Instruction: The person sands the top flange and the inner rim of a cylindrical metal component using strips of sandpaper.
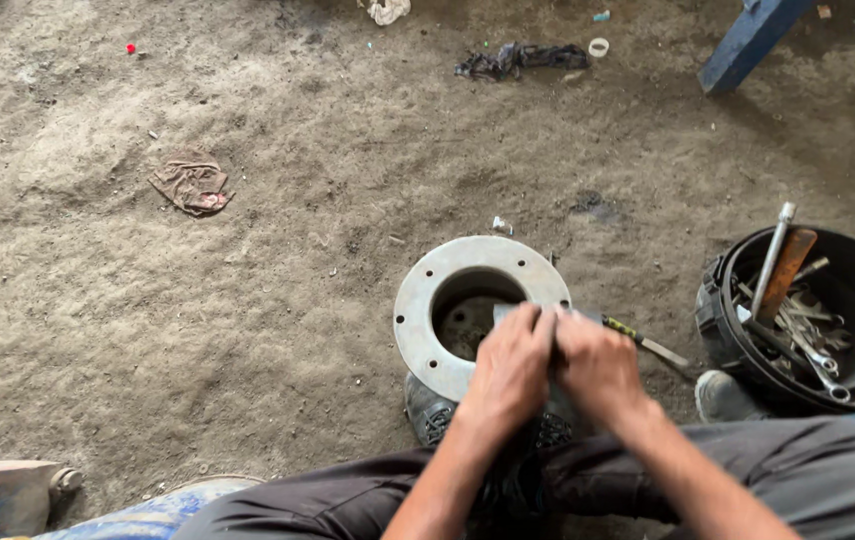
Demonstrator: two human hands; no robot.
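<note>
Gripping a small flat piece (504, 313), left hand (513, 365), right hand (596, 362) closed, over flange (426, 300)

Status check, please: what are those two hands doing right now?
Left hand and right hand pressed together on round metal flange rim. Tool bucket at right. Nothing blocking.
</note>
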